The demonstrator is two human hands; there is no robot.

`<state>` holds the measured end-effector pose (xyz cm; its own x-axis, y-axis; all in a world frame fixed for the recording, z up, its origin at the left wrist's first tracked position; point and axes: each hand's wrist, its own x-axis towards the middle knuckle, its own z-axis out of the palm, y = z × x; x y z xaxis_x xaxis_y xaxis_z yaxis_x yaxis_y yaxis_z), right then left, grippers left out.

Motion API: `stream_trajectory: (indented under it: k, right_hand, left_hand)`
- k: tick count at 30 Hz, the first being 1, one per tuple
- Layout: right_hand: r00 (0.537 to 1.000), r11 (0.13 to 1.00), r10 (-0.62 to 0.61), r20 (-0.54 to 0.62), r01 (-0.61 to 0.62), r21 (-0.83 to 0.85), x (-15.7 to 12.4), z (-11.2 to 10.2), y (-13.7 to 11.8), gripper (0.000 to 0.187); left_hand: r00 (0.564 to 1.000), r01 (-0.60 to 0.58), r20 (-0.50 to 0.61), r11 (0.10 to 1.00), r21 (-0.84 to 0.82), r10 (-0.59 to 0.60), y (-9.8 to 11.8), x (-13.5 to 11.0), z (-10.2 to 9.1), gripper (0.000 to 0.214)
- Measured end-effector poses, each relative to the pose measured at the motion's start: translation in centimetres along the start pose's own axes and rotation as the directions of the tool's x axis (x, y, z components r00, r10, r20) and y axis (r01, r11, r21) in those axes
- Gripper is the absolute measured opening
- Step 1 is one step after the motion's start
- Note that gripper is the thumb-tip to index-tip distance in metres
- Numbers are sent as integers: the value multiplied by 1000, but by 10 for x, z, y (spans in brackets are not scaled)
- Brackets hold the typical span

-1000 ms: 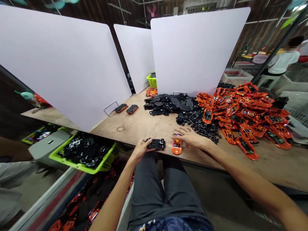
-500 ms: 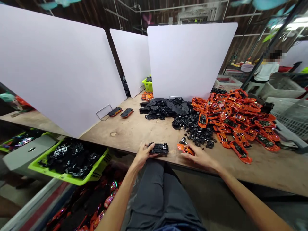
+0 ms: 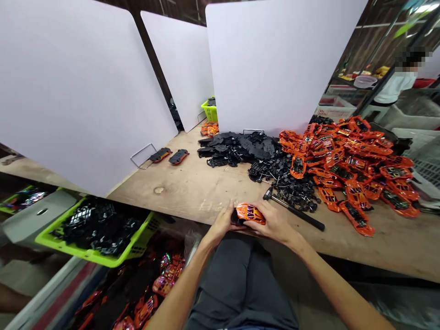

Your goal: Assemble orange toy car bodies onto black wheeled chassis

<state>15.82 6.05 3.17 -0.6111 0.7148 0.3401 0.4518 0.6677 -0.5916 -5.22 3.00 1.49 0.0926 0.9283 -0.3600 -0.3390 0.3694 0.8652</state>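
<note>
My left hand (image 3: 222, 221) and my right hand (image 3: 271, 223) meet at the table's front edge. Between them is an orange toy car body (image 3: 250, 213), held over a black toy car chassis (image 3: 236, 217) that shows only at its left end. My left hand grips the chassis, and my right fingers wrap the orange body. Just beyond my right hand, a black-handled hammer (image 3: 292, 209) lies on the wooden table (image 3: 192, 192). Behind it spreads a heap of black chassis parts (image 3: 240, 149), and an orange heap of car bodies (image 3: 354, 160) lies to the right.
Two assembled cars (image 3: 169, 156) lie by a wire stand (image 3: 142, 156) at a white divider board (image 3: 82, 91). A green basket of black parts (image 3: 98, 229) sits left of my knees. Orange cars fill a bin (image 3: 137, 293) below. A person in white (image 3: 395, 87) stands far right.
My hands have come together, bringing the orange body from the table onto the black chassis. The hammer, earlier mostly hidden, now shows fully beside my right hand.
</note>
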Motion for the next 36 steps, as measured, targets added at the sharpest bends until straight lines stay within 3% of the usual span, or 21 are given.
stream_trajectory:
  k: [6, 13, 19, 21, 24, 27, 29, 32, 36]
  right_hand:
    - [995, 996, -9, 102, 18, -91, 8, 13, 2, 45]
    - [983, 981, 14, 185, 22, -192, 10, 21, -1, 47]
    - [983, 931, 38, 178, 30, -364, 11, 29, -4, 66]
    - [979, 957, 47, 199, 13, -289, 10, 18, -3, 70]
    - [976, 985, 174, 134, -169, -43, 2, -5, 4, 58]
    - [931, 887, 361, 49, -359, 291, -14, -14, 11, 37]
    - [910, 812, 413, 37, -387, 438, -25, -10, 16, 31]
    - [904, 778, 428, 5, -371, 507, -35, -1, 20, 28]
    - [908, 770, 419, 20, -367, 522, -36, 3, 22, 25]
  left_hand:
    - [999, 36, 14, 999, 22, -36, 3, -3, -7, 58]
    - [1000, -15, 2, 998, 59, 15, -11, 5, -12, 57]
    - [996, 32, -76, 999, -39, -35, -19, 5, -8, 60]
    - [998, -2, -60, 997, -76, -3, -16, 3, -8, 58]
    - [997, -62, 40, 994, -87, 66, -6, 2, -11, 55]
    - [971, -94, 219, 995, -9, 94, 4, 6, -11, 51]
    - [952, -150, 288, 979, 141, 105, 8, 9, -8, 46]
    - [942, -270, 294, 881, 388, 160, 4, 12, 2, 35]
    - [922, -384, 262, 762, 522, 285, -11, 12, 9, 29]
